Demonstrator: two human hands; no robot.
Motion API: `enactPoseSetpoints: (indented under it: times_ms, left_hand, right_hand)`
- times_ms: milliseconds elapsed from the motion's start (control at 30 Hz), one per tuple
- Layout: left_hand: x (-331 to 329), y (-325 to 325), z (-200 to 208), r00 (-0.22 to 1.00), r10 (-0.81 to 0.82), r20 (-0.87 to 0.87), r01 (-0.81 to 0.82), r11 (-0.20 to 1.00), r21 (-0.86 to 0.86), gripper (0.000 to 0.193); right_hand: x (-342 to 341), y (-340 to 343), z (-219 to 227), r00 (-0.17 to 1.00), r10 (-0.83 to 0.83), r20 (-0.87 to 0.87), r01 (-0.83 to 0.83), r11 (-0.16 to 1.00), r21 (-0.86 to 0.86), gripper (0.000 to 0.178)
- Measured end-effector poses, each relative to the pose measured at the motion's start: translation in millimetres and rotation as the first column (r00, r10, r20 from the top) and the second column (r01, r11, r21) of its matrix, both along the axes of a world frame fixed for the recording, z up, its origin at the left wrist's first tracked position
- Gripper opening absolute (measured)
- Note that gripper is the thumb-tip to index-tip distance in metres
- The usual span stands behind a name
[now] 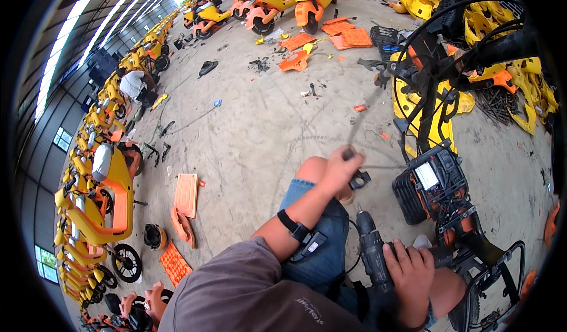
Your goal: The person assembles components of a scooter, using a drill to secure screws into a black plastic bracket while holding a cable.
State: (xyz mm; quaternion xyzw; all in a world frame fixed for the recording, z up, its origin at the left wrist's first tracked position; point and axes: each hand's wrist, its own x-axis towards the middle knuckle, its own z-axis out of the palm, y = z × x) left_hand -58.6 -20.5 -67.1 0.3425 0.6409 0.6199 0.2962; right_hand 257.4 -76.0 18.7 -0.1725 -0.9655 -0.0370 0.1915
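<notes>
My left hand (341, 171) is out ahead above my knees, its fingers closed round a dark part. A black piece with a ring-shaped hole (359, 181) sticks out below the fist, and a dark rounded end shows above it. My right hand (411, 276) grips a black cordless drill (372, 250) over my right thigh, its bit pointing away from me. Right of the drill stands a stripped scooter frame (466, 228) with its covers off. A black box with a white label (429, 175) and bare wiring show on it.
Yellow and orange scooters (115, 196) line the left side, with more (289, 4) at the back. Orange panels (186, 195) lie on the floor at left. Yellow body covers (525, 90) are heaped at far right. Another person (137, 85) crouches at the far left.
</notes>
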Motion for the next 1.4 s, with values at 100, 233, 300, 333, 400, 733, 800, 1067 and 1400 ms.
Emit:
enactPoseSetpoints:
  times_ms: [100,233,300,333,400,733,800,1067,1400]
  left_hand:
    - [-28,-1,5,0.941,0.093,0.324,-0.107,0.994,0.027,0.026]
    - [-20,-1,-13,0.875,-0.001,0.483,-0.063,0.991,0.116,0.025]
    - [-10,-1,-13,0.851,-0.065,0.521,-0.012,0.989,0.144,0.024]
    - [-4,0,-7,0.835,-0.103,0.54,0.021,0.987,0.157,0.024]
    - [14,-1,2,0.872,-0.074,0.484,0.034,0.995,0.091,0.021]
    - [21,-6,10,0.775,-0.009,0.631,-0.087,0.989,0.121,0.031]
    - [26,-3,13,0.769,0.001,0.639,-0.101,0.988,0.119,0.031]
    - [33,-11,19,0.815,0.029,0.579,-0.132,0.982,0.137,0.024]
    - [40,-14,34,0.89,-0.005,0.455,-0.075,0.984,0.159,0.026]
  right_hand:
    - [10,0,-3,0.999,-0.014,-0.039,0.012,0.999,-0.038,0.04]
    - [4,13,-20,0.936,-0.099,-0.337,0.004,0.962,-0.273,0.046]
    - [-1,10,-43,0.863,-0.269,-0.428,0.006,0.851,-0.525,0.047]
    - [0,8,-47,0.813,-0.368,-0.452,-0.004,0.772,-0.636,0.048]
    - [3,0,-45,0.784,-0.45,-0.428,-0.076,0.614,-0.785,0.043]
    - [8,-5,-75,0.668,-0.664,-0.338,-0.4,0.064,-0.914,0.03]
    - [8,-6,-72,0.657,-0.669,-0.348,-0.416,0.063,-0.907,0.03]
    - [2,6,-66,0.807,-0.465,-0.363,-0.244,0.297,-0.923,0.033]
    - [11,6,-73,0.793,-0.455,-0.406,-0.258,0.352,-0.9,0.031]
